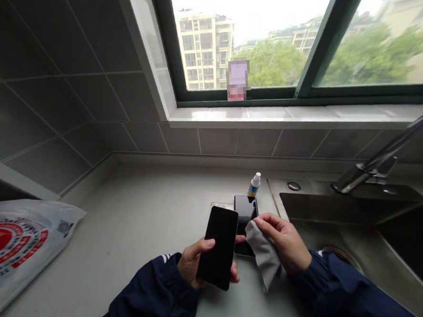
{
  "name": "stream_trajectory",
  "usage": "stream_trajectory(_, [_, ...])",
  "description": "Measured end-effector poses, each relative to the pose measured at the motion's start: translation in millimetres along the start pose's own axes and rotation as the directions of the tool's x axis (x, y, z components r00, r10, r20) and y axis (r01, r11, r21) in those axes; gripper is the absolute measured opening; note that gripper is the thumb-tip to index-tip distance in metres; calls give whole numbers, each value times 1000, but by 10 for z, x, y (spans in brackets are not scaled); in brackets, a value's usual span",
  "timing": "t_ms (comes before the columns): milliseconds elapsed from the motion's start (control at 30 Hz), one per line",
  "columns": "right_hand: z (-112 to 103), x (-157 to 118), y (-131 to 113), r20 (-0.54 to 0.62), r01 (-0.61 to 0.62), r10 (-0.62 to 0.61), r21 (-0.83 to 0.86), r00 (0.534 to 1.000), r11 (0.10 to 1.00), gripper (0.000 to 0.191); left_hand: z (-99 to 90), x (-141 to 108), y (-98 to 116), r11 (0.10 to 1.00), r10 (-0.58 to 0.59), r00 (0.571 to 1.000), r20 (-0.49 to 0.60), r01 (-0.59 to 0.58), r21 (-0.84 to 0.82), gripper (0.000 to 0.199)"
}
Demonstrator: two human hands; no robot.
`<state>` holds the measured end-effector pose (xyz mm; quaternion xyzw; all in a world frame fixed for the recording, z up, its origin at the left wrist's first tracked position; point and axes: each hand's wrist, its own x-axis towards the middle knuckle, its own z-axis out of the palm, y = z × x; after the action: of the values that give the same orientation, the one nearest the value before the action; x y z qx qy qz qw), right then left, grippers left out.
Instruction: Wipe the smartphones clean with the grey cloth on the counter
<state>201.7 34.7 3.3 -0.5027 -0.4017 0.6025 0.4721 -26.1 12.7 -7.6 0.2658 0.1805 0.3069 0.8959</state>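
My left hand (192, 265) grips a black smartphone (217, 248) upright by its edges, with the dark screen facing up. My right hand (283, 242) pinches a grey microfiber cloth (263, 255), which hangs close to the phone's right edge. Under the cloth and behind the held phone, a second glossy black phone (245, 214) lies flat on the counter, its lower part hidden. A small white-capped spray bottle (254, 185) stands just behind it.
A pale stone counter (129, 221) runs under my hands. A steel sink (343, 208) with a curved faucet (376, 165) lies to the right. A printed plastic bag (23, 246) lies at the left. Behind are a tiled wall (257, 141) and window sill (287, 113).
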Motion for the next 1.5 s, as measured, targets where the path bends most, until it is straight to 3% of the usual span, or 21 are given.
stream_trajectory(200, [44, -41, -22, 26, -39, 38, 62, 999, 997, 36, 51, -2, -17, 997, -18, 1000, 20, 16, 71, 76])
stream_trajectory(533, [46, -29, 29, 36, -28, 25, 84, 999, 996, 38, 32, -7, -61, 993, -21, 998, 62, 14, 115, 49])
stream_trajectory(767, [-24, 1, -44, 166, -59, 69, -66, 984, 996, 54, 23, -22, -43, 985, 76, 997, 2, -75, 157, 48])
stream_trajectory(900, [-71, 25, -104, 255, -52, 107, -214, 961, 976, 38, 23, -32, -20, 984, 101, 995, 11, -102, 146, 46])
stream_trajectory(1000, [-119, 46, -146, 296, 9, 85, -303, 951, 953, 34, 3, -30, -19, 986, 122, 992, 17, -123, 114, 49])
stream_trajectory(1133, [-177, 42, -265, 346, 190, -51, -382, 937, 905, 34, -26, -23, -20, 990, 116, 993, 13, -117, 73, 65])
stream_trajectory(1267, [-212, -14, -450, 514, 398, -121, -472, 849, 786, 32, -30, -18, -22, 993, 113, 994, 12, -114, 42, 71])
stream_trajectory(1333, [-236, -28, -515, 548, 396, -84, -481, 832, 782, 32, -17, -13, -15, 994, 111, 994, 19, -111, 15, 71])
stream_trajectory(1400, [-271, -14, -537, 462, 300, -67, -454, 885, 839, 36, 4, -4, 0, 995, 101, 994, 36, -99, -29, 72])
stream_trajectory(1500, [-334, 49, -509, 212, 157, -88, -340, 973, 927, 40, 40, 15, 33, 992, 76, 996, 51, -70, -106, 74])
